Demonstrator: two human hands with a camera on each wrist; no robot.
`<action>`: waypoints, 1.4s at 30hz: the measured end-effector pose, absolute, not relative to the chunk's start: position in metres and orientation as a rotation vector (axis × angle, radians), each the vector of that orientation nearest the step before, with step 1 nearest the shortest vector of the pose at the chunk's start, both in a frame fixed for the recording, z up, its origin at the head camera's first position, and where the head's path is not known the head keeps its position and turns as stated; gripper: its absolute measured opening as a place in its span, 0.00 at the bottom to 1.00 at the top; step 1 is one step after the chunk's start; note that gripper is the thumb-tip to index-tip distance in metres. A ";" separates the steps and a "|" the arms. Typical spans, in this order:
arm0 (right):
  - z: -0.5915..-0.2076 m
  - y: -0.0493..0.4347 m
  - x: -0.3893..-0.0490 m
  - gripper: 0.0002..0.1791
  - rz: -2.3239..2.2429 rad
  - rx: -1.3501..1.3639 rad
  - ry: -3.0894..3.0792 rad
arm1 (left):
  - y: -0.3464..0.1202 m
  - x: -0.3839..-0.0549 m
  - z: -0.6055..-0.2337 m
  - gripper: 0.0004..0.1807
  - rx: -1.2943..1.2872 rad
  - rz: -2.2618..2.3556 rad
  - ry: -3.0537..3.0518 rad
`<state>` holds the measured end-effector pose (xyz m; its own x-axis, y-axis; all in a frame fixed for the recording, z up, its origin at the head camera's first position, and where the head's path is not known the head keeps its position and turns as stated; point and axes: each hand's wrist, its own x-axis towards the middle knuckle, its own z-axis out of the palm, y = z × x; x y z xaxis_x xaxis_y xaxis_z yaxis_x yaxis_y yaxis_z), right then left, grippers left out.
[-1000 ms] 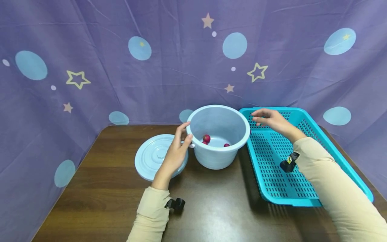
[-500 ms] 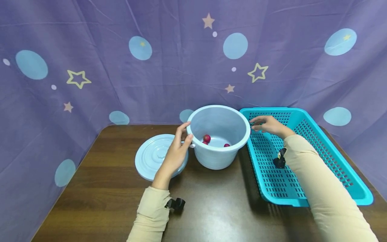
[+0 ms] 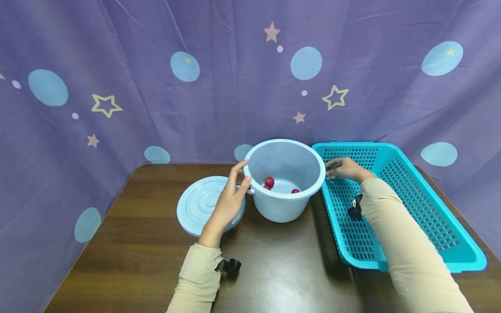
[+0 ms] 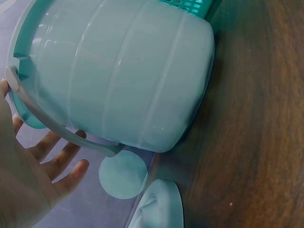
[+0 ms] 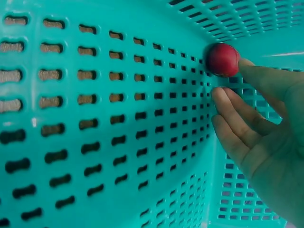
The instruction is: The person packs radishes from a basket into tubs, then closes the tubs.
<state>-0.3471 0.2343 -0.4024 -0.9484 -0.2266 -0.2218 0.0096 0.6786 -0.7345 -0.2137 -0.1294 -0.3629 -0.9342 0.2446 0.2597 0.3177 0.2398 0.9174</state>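
Note:
A pale blue bucket [image 3: 279, 209] stands upright with three small red round fruits [image 3: 269, 182] visible on its floor. My left hand [image 3: 228, 203] is at the bucket's left rim, thumb near the handle joint. In the left wrist view, its fingers spread loosely behind the grey handle [image 4: 57, 127]. Reaching down into the far left part of a turquoise basket [image 3: 462, 266] is my right hand [image 3: 346, 168]. In the right wrist view, one digit's tip meets another red fruit [image 5: 223, 59] in the basket, while the other fingers extend below it without closing round it.
Left of the bucket, a pale blue lid [image 3: 197, 206] lies on the brown wooden table [image 3: 117, 252], partly behind the left hand. The basket stands close beside the bucket on its right. A purple patterned curtain [image 3: 219, 117] hangs behind the table.
My right hand has come down into the basket, its forearm swinging left. My left hand stays at the bucket's rim. The head view has shifted slightly.

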 end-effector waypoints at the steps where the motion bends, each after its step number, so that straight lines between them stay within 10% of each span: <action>1: -0.403 0.233 -0.347 0.24 -1.144 -0.175 2.595 | -0.129 -0.213 -0.363 0.28 -0.548 -1.817 -2.427; 42: -0.386 0.235 -0.344 0.19 -1.072 -0.247 2.570 | -0.127 -0.212 -0.362 0.27 -0.535 -1.768 -2.436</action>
